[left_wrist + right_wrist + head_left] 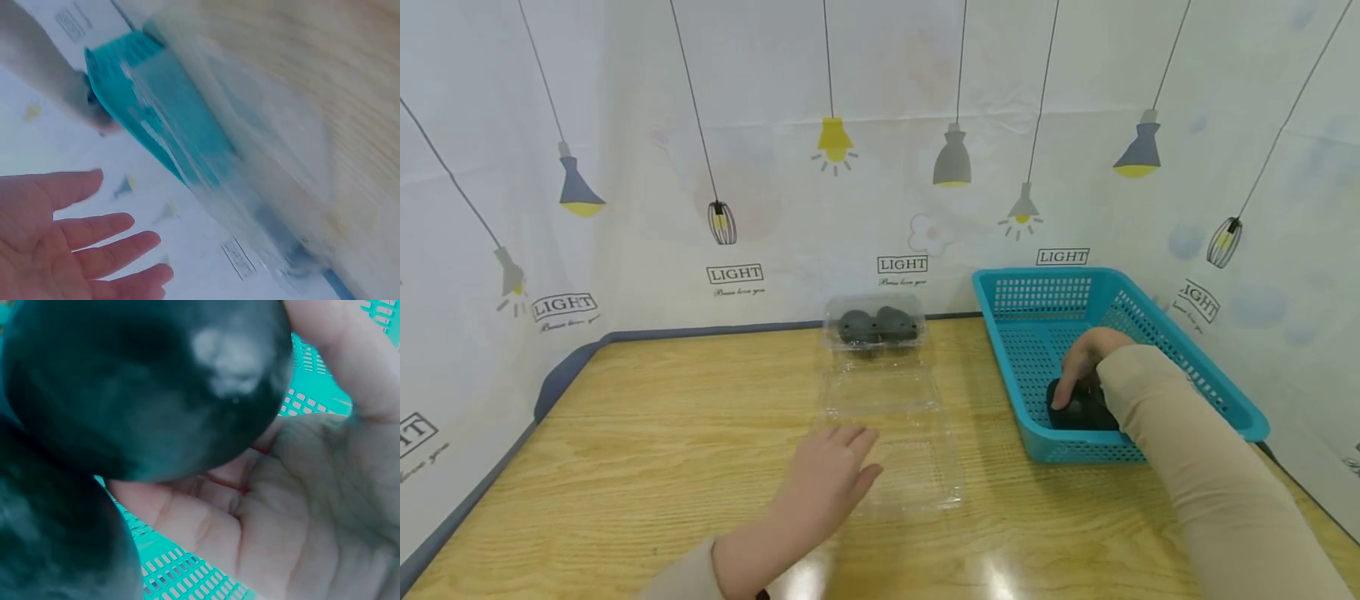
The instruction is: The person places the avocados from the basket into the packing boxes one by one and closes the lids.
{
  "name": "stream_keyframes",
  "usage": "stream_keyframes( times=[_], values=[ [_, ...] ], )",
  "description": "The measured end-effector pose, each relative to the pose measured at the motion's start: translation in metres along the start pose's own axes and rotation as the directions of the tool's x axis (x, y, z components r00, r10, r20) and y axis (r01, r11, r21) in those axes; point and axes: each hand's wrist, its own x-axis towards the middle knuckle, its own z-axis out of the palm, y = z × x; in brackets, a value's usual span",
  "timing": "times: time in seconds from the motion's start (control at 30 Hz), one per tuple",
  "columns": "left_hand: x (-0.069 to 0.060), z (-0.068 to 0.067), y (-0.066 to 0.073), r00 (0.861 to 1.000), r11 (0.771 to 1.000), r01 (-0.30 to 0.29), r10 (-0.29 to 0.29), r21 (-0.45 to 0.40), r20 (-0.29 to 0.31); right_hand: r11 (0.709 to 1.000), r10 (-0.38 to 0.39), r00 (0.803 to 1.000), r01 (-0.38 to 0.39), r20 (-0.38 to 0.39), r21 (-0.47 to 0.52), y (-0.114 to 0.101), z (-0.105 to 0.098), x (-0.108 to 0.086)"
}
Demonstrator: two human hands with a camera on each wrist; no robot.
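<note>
nearest to me, a pale left sleeve point(681, 575) reaches in over the wooden table point(647, 433), and out of it comes the left hand point(829, 475), loose and wide, fingers extended with the thumb held apart, holding nothing. it hangs by the left side of a clear plastic tray point(917, 471), a shallow, shiny thing lying on the wood.

off to the right, the other pale sleeve point(1213, 475) slants down over the near side of a turquoise basket point(1052, 448) with slotted walls. inside, close to the near wall, the right hand point(1088, 354) is bent over a dark round object point(150, 387) and holds it — thumb on one side, fingers curled beneath. just beside that one, seemingly touching it, sits a second dark ball point(56, 531), as smooth as the first. what exactly they are, i cannot tell.

beyond the tray, another clear section point(880, 387) lies flat; whether the pieces are joined i can't make out. farther back, close to the wall cloth point(895, 50), a clear plastic box point(872, 301) has two dark round things point(896, 323) inside, side by side. the cloth itself is pale, printed with hanging lamps point(833, 142) — yellow, grey, blue — and the word "light" in little frames.
</note>
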Motion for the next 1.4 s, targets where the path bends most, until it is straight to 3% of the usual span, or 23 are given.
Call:
stream_keyframes(
  times=[0.1,0.17,0.23,0.37,0.43,0.53,0.7,0.87,1.1,1.27,1.4],
  values=[
    [-0.003,-0.004,-0.021,0.991,0.991,0.123,-0.121,-0.046,0.052,1.000,0.000,1.000,0.000,-0.020,-0.013,0.000,0.000,0.000],
    [-0.006,-0.005,-0.032,0.968,0.970,0.219,-0.203,-0.104,0.148,1.000,0.000,1.000,-0.001,-0.024,-0.020,-0.001,0.000,0.000],
    [-0.010,-0.004,-0.041,0.932,0.942,0.303,-0.260,-0.145,0.253,1.000,0.004,1.000,-0.004,-0.021,-0.014,-0.001,0.000,0.001],
    [-0.018,0.001,-0.050,0.864,0.882,0.414,-0.301,-0.226,0.404,1.000,0.007,1.000,-0.007,-0.018,-0.001,-0.002,0.001,0.001],
    [-0.022,0.004,-0.052,0.842,0.862,0.444,-0.307,-0.246,0.444,1.000,0.001,1.000,-0.001,-0.019,-0.003,-0.002,0.001,0.001],
    [-0.026,0.005,-0.052,0.825,0.844,0.465,-0.304,-0.266,0.476,1.000,-0.011,1.000,0.011,-0.028,-0.008,-0.002,0.001,-0.001],
    [-0.030,0.005,-0.049,0.836,0.855,0.449,-0.299,-0.259,0.460,1.000,-0.017,0.997,0.018,-0.079,0.011,0.000,0.002,-0.005],
    [-0.033,0.005,-0.047,0.847,0.871,0.431,-0.300,-0.236,0.439,0.993,-0.047,0.992,0.059,-0.119,0.098,-0.001,0.001,-0.011],
    [-0.034,0.006,-0.047,0.829,0.867,0.444,-0.304,-0.225,0.469,0.969,-0.095,0.983,0.127,-0.158,0.211,-0.004,-0.006,-0.026],
    [-0.034,0.005,-0.047,0.831,0.871,0.441,-0.305,-0.217,0.465,0.933,-0.162,0.968,0.214,-0.193,0.290,-0.008,-0.013,-0.041],
    [-0.034,0.004,-0.046,0.831,0.873,0.439,-0.305,-0.211,0.466,0.926,-0.192,0.951,0.257,-0.242,0.278,-0.010,-0.021,-0.049]
  ],
)
